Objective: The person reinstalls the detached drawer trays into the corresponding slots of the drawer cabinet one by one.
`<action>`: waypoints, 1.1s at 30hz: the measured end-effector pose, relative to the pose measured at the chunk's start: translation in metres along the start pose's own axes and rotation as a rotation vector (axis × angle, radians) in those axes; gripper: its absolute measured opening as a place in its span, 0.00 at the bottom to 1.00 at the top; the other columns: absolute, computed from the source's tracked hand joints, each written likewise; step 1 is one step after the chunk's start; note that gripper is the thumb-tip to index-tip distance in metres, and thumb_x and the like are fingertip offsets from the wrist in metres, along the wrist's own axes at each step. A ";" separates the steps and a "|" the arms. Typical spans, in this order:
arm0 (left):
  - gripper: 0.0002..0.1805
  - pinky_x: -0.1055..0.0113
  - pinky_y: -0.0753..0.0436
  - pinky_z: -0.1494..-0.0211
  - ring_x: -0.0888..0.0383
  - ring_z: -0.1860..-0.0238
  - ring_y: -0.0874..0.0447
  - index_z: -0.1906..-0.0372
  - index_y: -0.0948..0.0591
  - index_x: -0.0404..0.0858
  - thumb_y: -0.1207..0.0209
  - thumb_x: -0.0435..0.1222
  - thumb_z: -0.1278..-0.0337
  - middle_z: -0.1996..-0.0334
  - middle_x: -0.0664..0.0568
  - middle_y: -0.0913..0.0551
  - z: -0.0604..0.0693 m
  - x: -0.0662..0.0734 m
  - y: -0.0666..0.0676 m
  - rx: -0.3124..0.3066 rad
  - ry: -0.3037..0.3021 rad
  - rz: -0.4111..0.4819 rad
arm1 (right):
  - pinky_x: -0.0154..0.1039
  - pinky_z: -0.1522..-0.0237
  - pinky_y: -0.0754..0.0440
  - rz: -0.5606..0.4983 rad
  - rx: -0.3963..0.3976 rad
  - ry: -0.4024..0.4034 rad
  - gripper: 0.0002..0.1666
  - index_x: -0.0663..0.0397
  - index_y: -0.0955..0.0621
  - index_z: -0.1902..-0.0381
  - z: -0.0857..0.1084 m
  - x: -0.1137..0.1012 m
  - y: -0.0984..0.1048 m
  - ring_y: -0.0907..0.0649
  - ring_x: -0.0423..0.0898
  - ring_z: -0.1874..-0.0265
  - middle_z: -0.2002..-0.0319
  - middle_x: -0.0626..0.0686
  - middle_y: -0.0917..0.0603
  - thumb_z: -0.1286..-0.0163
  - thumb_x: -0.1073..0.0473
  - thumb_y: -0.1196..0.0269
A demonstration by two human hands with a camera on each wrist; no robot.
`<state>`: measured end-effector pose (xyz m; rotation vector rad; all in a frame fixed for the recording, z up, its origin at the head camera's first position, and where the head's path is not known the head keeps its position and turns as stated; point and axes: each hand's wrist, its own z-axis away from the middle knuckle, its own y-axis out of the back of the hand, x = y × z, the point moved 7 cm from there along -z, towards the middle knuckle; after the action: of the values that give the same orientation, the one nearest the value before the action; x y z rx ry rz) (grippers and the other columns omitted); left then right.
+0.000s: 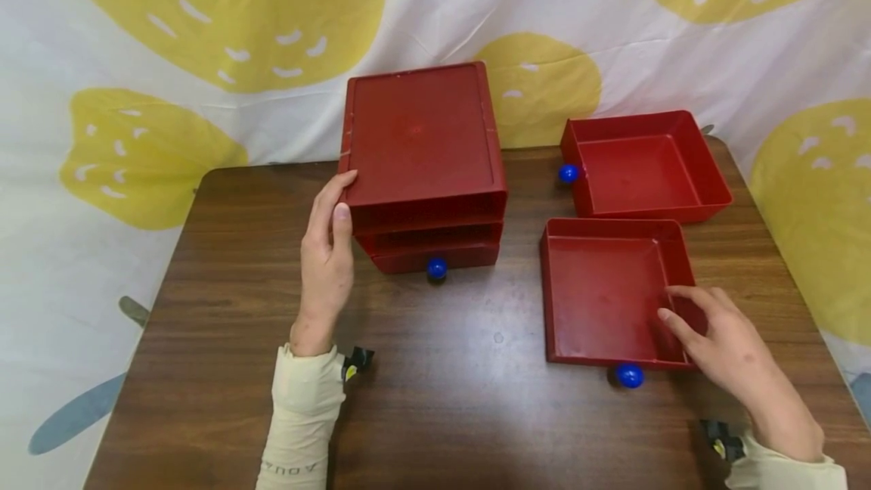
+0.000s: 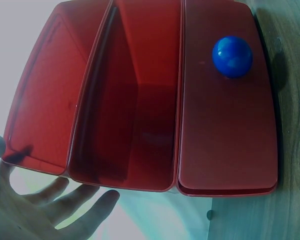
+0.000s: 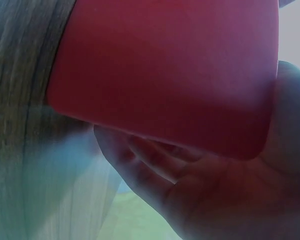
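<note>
A red drawer cabinet (image 1: 422,134) stands at the back of the table. Its upper two slots have no drawer in them; the bottom drawer (image 2: 230,130), with a blue knob (image 1: 437,269), sits inside. My left hand (image 1: 328,255) touches the cabinet's left side near the top front corner, fingers fairly straight. At the right, my right hand (image 1: 731,342) grips the right wall of a loose red drawer (image 1: 605,293), thumb over the rim and fingers along the outside (image 3: 155,170). This drawer lies on the table with its blue knob (image 1: 629,376) towards me.
Behind the held drawer lies another red drawer (image 1: 636,172), its blue knob (image 1: 568,173) pointing left towards the cabinet. All stand on a brown wooden table (image 1: 442,414). A white cloth with yellow patterns (image 1: 435,6) hangs close behind the table's back edge.
</note>
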<state>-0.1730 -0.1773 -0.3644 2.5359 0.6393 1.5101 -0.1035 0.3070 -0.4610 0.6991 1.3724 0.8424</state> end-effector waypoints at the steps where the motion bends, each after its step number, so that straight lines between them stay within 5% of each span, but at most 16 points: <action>1: 0.21 0.69 0.34 0.22 0.58 0.27 0.29 0.29 0.23 0.46 0.52 0.35 0.18 0.29 0.55 0.24 0.000 0.000 0.000 0.000 0.000 0.001 | 0.70 0.50 0.25 -0.002 -0.007 -0.004 0.29 0.66 0.23 0.36 0.000 0.000 0.000 0.22 0.68 0.51 0.46 0.71 0.24 0.24 0.52 0.35; 12: 0.21 0.70 0.34 0.22 0.56 0.26 0.29 0.29 0.23 0.41 0.53 0.34 0.18 0.29 0.50 0.24 0.000 0.011 0.000 -0.004 0.015 0.004 | 0.76 0.48 0.26 -0.020 -0.175 -0.052 0.39 0.62 0.27 0.30 0.010 0.004 -0.005 0.25 0.72 0.44 0.38 0.73 0.29 0.25 0.41 0.36; 21: 0.21 0.69 0.34 0.22 0.59 0.27 0.29 0.28 0.23 0.48 0.53 0.37 0.17 0.29 0.56 0.24 0.001 0.005 0.001 -0.009 0.007 0.002 | 0.74 0.49 0.25 -0.021 -0.217 -0.063 0.40 0.55 0.25 0.29 0.022 0.007 -0.005 0.24 0.71 0.45 0.39 0.69 0.28 0.29 0.37 0.33; 33: 0.21 0.69 0.33 0.22 0.60 0.27 0.29 0.28 0.23 0.49 0.52 0.36 0.18 0.29 0.58 0.24 0.001 0.000 0.001 -0.008 0.006 0.004 | 0.66 0.57 0.18 -0.025 -0.218 0.029 0.44 0.53 0.23 0.32 0.038 0.010 -0.010 0.21 0.72 0.48 0.38 0.72 0.30 0.42 0.45 0.21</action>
<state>-0.1722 -0.1779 -0.3649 2.5291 0.6283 1.5188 -0.0644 0.3118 -0.4710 0.5022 1.2893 0.9683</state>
